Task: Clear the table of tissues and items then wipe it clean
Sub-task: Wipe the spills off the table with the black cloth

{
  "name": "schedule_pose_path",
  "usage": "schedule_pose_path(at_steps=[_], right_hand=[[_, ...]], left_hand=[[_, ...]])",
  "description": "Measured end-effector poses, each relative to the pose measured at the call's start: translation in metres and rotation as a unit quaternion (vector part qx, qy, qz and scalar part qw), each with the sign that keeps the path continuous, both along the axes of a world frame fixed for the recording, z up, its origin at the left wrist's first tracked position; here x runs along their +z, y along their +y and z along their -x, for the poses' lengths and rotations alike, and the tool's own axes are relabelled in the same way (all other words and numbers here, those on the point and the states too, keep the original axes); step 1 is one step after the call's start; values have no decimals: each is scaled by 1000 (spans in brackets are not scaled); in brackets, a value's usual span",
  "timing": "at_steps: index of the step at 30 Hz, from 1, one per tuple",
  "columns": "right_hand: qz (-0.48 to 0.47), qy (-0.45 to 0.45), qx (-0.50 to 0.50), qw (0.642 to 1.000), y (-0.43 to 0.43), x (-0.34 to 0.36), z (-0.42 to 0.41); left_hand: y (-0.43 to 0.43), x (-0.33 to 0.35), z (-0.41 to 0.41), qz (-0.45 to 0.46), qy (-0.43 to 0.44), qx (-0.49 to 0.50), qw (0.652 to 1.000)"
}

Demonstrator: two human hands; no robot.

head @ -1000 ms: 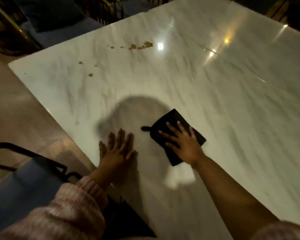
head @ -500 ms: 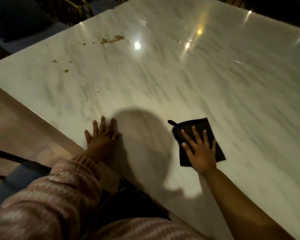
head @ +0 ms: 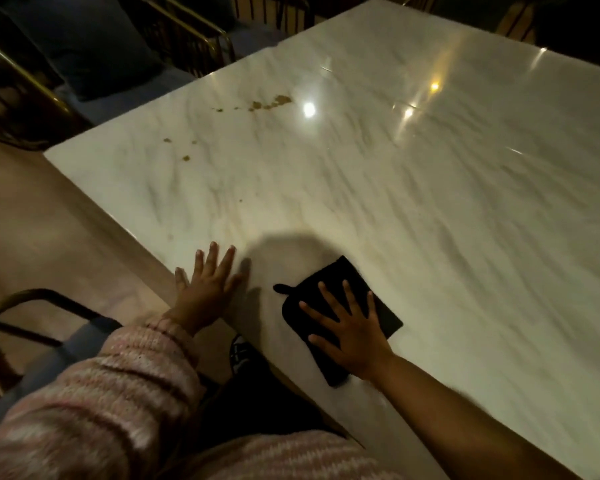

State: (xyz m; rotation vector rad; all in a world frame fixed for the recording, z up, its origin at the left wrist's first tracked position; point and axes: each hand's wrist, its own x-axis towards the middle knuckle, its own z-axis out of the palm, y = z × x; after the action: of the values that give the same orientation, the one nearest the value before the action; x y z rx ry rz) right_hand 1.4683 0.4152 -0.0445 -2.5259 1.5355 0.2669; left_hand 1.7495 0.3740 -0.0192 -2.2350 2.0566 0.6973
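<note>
Wipe stage, judging by the layout: no tissues or loose items show on the marble table (head: 430,220), so clearing looks done.

Right hand (head: 352,337) lies flat on the black cloth (head: 338,270), fingers straight and spread wide, pressing rather than gripping. Cloth sits on the tabletop near the near edge, its loop tab pointing toward the left hand (head: 207,289). Left hand is palm-down on bare marble just beside the table edge, fingers spread wide, holding nothing. The 2 hands are apart and not touching.

Risks:
- Cloth is only pinned by the palm, so a fast stroke could let it slide out or bunch up under the fingers.
- Cloth is close to the near edge, so a pull toward the body could drag it off the table.
- Brown spill (head: 271,102) and the smaller brown spots (head: 186,156) lie well apart from the cloth, toward the far left. Short strokes would miss them; reaching means leaning over.
- A single pass over the spill may smear it instead of lifting it. Cannot tell whether it is wet or dried.
- Left hand braces right at the edge and could slip on the glossy surface under a long lean.
- Glare spots on the marble may hide faint marks.
</note>
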Motion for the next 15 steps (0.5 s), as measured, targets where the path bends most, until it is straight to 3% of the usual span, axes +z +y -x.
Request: schedule_pose_path(at_steps=[6,15], right_hand=[[-9,-105,82,991,-59,-1,-56],[-17,-82,77,994,-192,3,-179]], left_hand=[[-25,4,-47,29,-2,50,998],[-131,12,-161,44,-34,35,998]])
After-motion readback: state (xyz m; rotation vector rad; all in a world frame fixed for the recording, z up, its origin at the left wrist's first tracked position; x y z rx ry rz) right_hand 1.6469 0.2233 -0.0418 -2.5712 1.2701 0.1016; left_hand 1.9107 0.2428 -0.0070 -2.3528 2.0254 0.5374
